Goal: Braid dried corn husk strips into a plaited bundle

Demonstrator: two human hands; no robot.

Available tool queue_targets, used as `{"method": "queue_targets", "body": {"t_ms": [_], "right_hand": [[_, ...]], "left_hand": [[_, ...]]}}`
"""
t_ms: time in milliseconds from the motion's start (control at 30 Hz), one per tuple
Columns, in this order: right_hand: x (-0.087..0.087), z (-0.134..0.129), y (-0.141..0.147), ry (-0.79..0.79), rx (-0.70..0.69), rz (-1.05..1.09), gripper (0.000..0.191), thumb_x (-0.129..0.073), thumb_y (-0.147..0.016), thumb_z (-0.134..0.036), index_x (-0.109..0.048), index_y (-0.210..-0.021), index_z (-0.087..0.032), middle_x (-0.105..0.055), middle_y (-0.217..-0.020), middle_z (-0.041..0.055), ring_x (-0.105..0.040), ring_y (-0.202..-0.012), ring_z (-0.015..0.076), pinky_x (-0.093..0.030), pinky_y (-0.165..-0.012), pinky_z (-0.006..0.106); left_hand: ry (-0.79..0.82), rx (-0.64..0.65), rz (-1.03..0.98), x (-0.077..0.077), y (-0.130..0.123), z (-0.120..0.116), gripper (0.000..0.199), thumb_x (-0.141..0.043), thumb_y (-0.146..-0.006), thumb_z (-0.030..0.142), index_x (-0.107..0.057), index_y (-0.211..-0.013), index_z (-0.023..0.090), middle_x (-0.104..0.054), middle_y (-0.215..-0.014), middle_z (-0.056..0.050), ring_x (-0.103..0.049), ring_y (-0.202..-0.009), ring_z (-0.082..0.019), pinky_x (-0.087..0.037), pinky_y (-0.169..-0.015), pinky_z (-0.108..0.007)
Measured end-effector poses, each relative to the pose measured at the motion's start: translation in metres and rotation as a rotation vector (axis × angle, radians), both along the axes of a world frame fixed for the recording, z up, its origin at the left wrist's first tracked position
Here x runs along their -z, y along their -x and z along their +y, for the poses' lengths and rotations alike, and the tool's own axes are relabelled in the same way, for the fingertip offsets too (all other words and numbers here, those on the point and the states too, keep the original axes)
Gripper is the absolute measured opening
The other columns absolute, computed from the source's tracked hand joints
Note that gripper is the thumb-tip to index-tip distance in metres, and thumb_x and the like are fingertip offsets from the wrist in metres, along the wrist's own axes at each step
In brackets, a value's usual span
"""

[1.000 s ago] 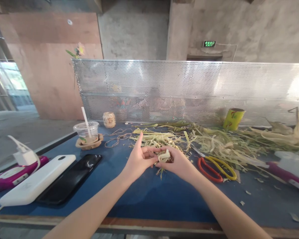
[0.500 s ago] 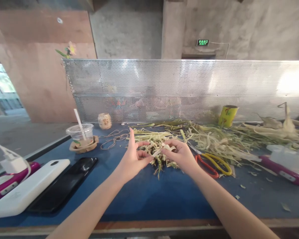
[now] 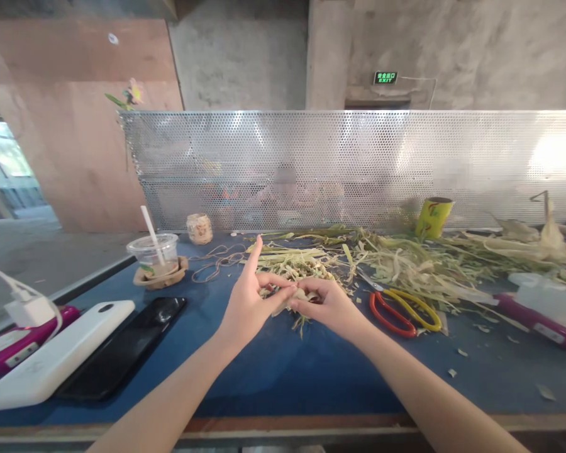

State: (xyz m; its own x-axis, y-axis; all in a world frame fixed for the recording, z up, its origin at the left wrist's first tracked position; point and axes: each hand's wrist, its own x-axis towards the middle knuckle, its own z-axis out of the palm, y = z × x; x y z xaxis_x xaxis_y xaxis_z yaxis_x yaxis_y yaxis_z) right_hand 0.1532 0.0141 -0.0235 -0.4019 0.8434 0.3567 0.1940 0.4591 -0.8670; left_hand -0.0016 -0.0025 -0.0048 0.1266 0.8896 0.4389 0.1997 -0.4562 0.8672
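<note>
My left hand [image 3: 255,299] pinches a pale dried strip [image 3: 283,306] between thumb and a finger, with its index finger pointing up. Close against it, my right hand [image 3: 325,305] has thumb and fingers closed on the pale strip's other part. The fingertips of both hands nearly touch. Beneath and behind them lies a heap of shredded pale-green plant fibres [image 3: 306,267] on the blue table. Part of the strip is hidden by my fingers.
Scissors with red and yellow handles [image 3: 405,314] lie right of my right hand. More husks [image 3: 415,270], a yellow can [image 3: 434,217] and a power strip [image 3: 542,324] are at right. At left are a plastic cup [image 3: 155,255], black phone [image 3: 122,349], white power bank [image 3: 56,355] and twine [image 3: 219,259].
My hands have come closer together, the right one moving left and slightly down, the left one turning a little inward. The pale strip is now more covered by my fingers.
</note>
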Motion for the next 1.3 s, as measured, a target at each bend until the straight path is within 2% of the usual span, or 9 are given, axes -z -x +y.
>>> {"method": "queue_targets", "body": {"t_ms": [233, 333, 467, 600, 800, 933, 1033, 1167, 1300], "right_hand": [[0.003, -0.002, 0.003, -0.011, 0.025, -0.094, 0.029, -0.053, -0.076, -0.038, -0.055, -0.058, -0.016, -0.044, -0.046, -0.0043, -0.037, -0.041, 0.0059, -0.03, -0.041, 0.019], [0.002, -0.002, 0.001, 0.053, 0.012, -0.054, 0.028, -0.052, -0.077, -0.04, -0.053, -0.061, -0.017, -0.046, -0.047, -0.0044, -0.039, -0.039, 0.0061, -0.031, -0.04, 0.02], [-0.002, -0.001, -0.004, 0.139, -0.022, 0.089, 0.027, -0.06, -0.07, -0.043, -0.054, -0.073, -0.017, -0.049, -0.051, -0.0051, -0.041, -0.039, 0.0064, -0.034, -0.041, 0.021], [-0.004, -0.001, -0.005, 0.155, -0.044, 0.109, 0.027, -0.067, -0.064, -0.038, -0.053, -0.074, -0.017, -0.05, -0.054, -0.0059, -0.041, -0.039, 0.005, -0.033, -0.04, 0.019], [0.001, -0.002, 0.0, 0.229, -0.035, 0.221, 0.027, -0.065, -0.066, -0.039, -0.049, -0.064, -0.017, -0.05, -0.045, -0.0061, -0.041, -0.037, 0.0053, -0.034, -0.038, 0.019], [0.001, 0.0, 0.0, 0.278, -0.04, 0.303, 0.029, -0.066, -0.063, -0.042, -0.052, -0.064, -0.016, -0.053, -0.046, -0.0045, -0.044, -0.037, 0.007, -0.038, -0.039, 0.021], [-0.001, 0.001, -0.003, 0.306, -0.078, 0.246, 0.03, -0.066, -0.064, -0.044, -0.054, -0.068, -0.016, -0.055, -0.048, -0.004, -0.046, -0.038, 0.007, -0.039, -0.04, 0.021], [-0.002, 0.001, -0.006, 0.309, -0.172, 0.138, 0.031, -0.059, -0.071, -0.045, -0.053, -0.07, -0.015, -0.052, -0.05, -0.0046, -0.045, -0.043, 0.0057, -0.039, -0.046, 0.02], [-0.002, 0.001, -0.007, 0.25, -0.203, 0.12, 0.031, -0.06, -0.071, -0.046, -0.05, -0.072, -0.016, -0.052, -0.056, -0.0039, -0.047, -0.049, 0.0069, -0.038, -0.048, 0.02]], "left_hand": [[0.053, -0.003, -0.14, -0.002, 0.003, 0.004, 0.096, -0.064, -0.072, 0.025, 0.004, -0.14, 0.022, -0.065, -0.073, -0.001, -0.062, -0.081, -0.019, -0.047, -0.08, -0.036], [0.071, 0.0, -0.099, -0.002, 0.006, 0.005, 0.094, -0.062, -0.074, 0.027, 0.007, -0.139, 0.024, -0.066, -0.083, -0.004, -0.061, -0.084, -0.019, -0.047, -0.079, -0.036], [0.14, 0.115, 0.052, -0.005, 0.012, 0.003, 0.09, -0.062, -0.074, 0.031, -0.002, -0.14, 0.022, -0.062, -0.099, -0.01, -0.06, -0.086, -0.02, -0.048, -0.073, -0.035], [0.144, 0.165, 0.103, -0.007, 0.014, 0.002, 0.089, -0.062, -0.073, 0.028, -0.004, -0.14, 0.021, -0.065, -0.085, -0.005, -0.061, -0.078, -0.019, -0.047, -0.074, -0.036], [0.095, 0.133, 0.138, -0.004, 0.01, 0.001, 0.09, -0.062, -0.072, 0.024, -0.004, -0.14, 0.022, -0.063, -0.071, 0.0, -0.06, -0.069, -0.016, -0.047, -0.072, -0.032], [0.108, 0.109, 0.164, -0.009, 0.014, 0.0, 0.091, -0.062, -0.072, 0.024, -0.002, -0.14, 0.022, -0.064, -0.07, 0.0, -0.061, -0.069, -0.017, -0.046, -0.07, -0.033], [0.145, 0.152, 0.189, -0.011, 0.019, 0.0, 0.088, -0.061, -0.072, 0.024, -0.005, -0.14, 0.021, -0.063, -0.071, 0.0, -0.06, -0.07, -0.017, -0.046, -0.071, -0.034], [0.171, 0.254, 0.167, -0.007, 0.02, 0.0, 0.085, -0.057, -0.075, 0.023, -0.001, -0.14, 0.026, -0.059, -0.089, -0.004, -0.057, -0.07, -0.014, -0.047, -0.062, -0.029], [0.186, 0.286, 0.095, -0.005, 0.016, -0.001, 0.085, -0.057, -0.077, 0.025, 0.001, -0.139, 0.031, -0.055, -0.104, -0.009, -0.056, -0.066, -0.013, -0.042, -0.046, -0.023]]}}
